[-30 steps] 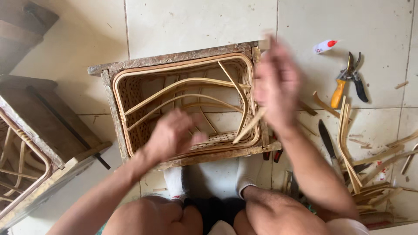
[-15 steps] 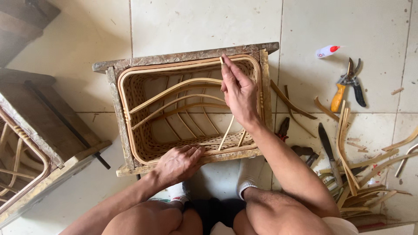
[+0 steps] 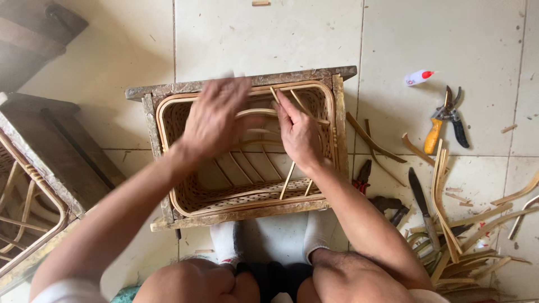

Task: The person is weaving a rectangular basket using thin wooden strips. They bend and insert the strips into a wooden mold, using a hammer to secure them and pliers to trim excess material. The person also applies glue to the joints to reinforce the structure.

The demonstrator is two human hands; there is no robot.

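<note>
- My left hand [image 3: 216, 120], blurred, hovers over the woven basket frame [image 3: 247, 151]; finger state: cannot tell.
- My right hand [image 3: 300, 134] pinches a thin cane strip [image 3: 276, 95].
- Pliers [image 3: 443, 120] lie apart on the floor.

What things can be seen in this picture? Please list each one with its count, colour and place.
wooden frame: one, brown, centre of the floor
cane strips: many, tan, right floor
pruning shears: one, yellow and black handles, upper right
knife: one, dark, right of the frame
pliers: one, red handles, beside the frame
small tube: one, white with red cap, upper right
second frame: one, brown, left edge
left hand: over the frame, blurred
right hand: holding a cane strip
</note>
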